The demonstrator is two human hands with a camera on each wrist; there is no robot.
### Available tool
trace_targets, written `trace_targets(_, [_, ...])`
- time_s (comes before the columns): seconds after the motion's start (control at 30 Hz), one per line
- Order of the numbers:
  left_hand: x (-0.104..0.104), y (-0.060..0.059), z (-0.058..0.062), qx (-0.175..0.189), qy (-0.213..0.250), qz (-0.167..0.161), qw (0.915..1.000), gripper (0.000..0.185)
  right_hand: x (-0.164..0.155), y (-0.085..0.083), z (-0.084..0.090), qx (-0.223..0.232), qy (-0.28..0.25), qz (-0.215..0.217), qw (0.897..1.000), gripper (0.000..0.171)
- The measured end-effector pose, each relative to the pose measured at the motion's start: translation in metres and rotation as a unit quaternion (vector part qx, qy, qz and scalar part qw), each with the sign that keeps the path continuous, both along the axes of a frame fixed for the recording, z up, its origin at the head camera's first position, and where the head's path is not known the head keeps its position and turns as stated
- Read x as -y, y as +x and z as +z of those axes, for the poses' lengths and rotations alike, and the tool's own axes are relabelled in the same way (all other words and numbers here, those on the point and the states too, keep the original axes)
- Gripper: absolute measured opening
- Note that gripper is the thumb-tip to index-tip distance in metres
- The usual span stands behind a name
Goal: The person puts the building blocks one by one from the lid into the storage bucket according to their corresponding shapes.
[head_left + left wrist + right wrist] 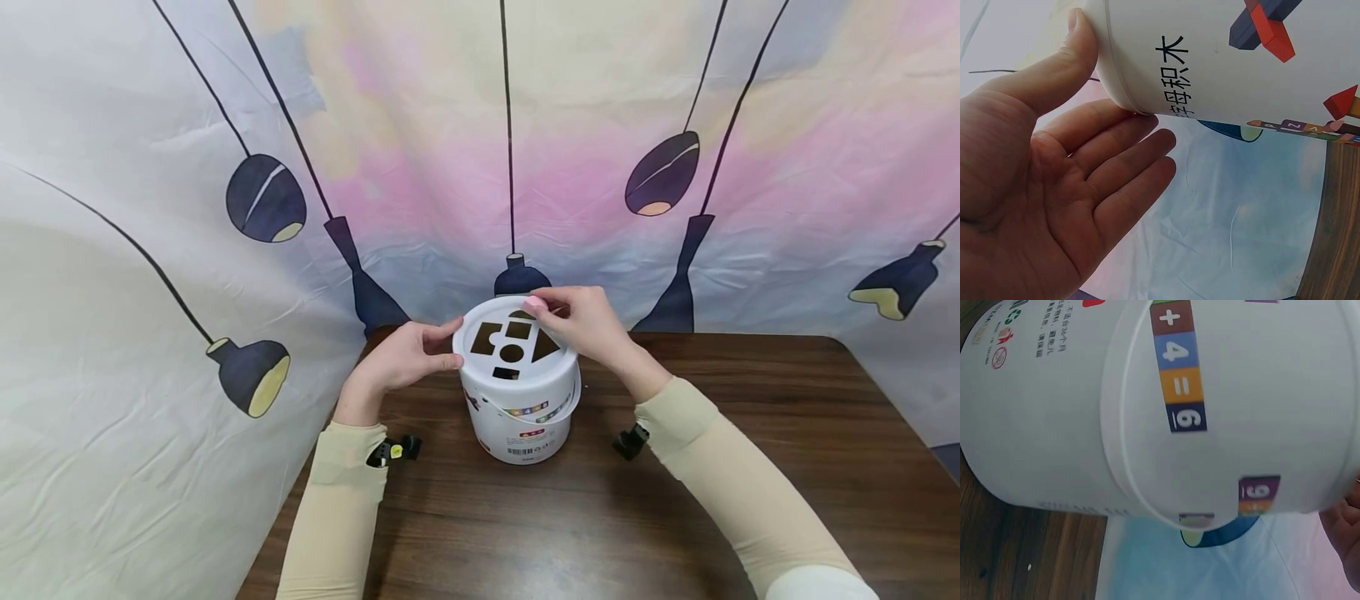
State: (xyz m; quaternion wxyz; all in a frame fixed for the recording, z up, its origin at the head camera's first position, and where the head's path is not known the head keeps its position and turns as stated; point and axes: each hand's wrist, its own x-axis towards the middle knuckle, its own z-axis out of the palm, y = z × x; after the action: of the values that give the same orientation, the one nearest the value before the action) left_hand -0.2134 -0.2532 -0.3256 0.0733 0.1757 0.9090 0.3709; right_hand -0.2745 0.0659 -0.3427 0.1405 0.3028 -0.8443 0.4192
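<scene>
A white plastic bucket (pixel 525 429) stands on the brown wooden table (pixel 750 433), printed with coloured blocks and numbers. Its white lid (pixel 542 372) has several shape cut-outs. My left hand (pixel 408 354) is at the lid's left rim. In the left wrist view this left hand (pixel 1054 206) shows an open palm, thumb pressed on the bucket (pixel 1241 62) rim, fingers straight beneath it. My right hand (pixel 585 321) reaches over the far rim, its curled fingertips pinching the lid's edge. The right wrist view is filled by the bucket (pixel 1072 412); only a sliver of right hand (pixel 1344 528) shows.
A printed cloth backdrop (pixel 150 292) with hanging-lamp drawings wraps the table's left, back and right sides close behind the bucket. The bucket's thin white handle (pixel 561 410) hangs down its front. Bare wood lies in front and to the right.
</scene>
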Motion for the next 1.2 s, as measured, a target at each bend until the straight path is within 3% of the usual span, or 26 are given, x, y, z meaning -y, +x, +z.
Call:
trace_targets(0.33, [-0.002,0.000,-0.001,-0.001,-0.003,-0.002,1.0000,0.071,0.009,-0.007,0.000,0.020,0.058,-0.003,0.998,0.038])
trace_targets(0.67, [-0.001,0.000,-0.001,0.000,-0.002,0.005,1.0000,0.071,0.014,-0.005,0.002,-0.005,0.115,0.006,0.993,0.036])
trace_targets(1.2, [0.000,-0.002,-0.002,0.003,0.000,0.006,1.0000,0.070,0.016,-0.003,0.003,-0.016,0.127,0.005,0.992,0.035])
